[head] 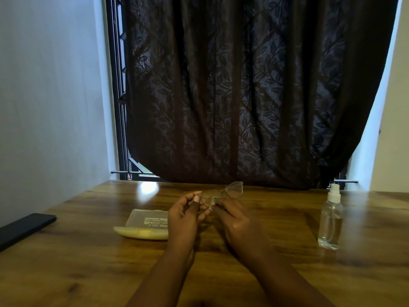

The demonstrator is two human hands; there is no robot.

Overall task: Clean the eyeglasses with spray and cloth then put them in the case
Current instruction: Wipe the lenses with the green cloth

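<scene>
the eyeglasses [230,191] are held up above the middle of the wooden table [276,222], in front of the lower edge of the dark curtain [243,85]; one clear lens is seen plainly to the upper right of the fingers, while the other lens is partly hidden and blurred. the frame is pinched by the left hand [186,216] between thumb and curled fingers at its left end, and it is gripped by the right hand [234,220] from the other side, the fingers curled round the middle part — exactly which part of the frame is touched there cannot be told. a small greenish patch is seen between the two hands, too blurred to be identified. the case [145,224] is lying open on the table just left of the left hand, its pale translucent lid with printed lettering turned away from the viewer and its yellowish lower half turned nearer. the spray bottle [330,220] is stood upright well apart on the right of the table — clear, with a white nozzle and some liquid inside. a flat black object [24,227] is seen at the table's left edge, beside the white wall [48,96]
</scene>
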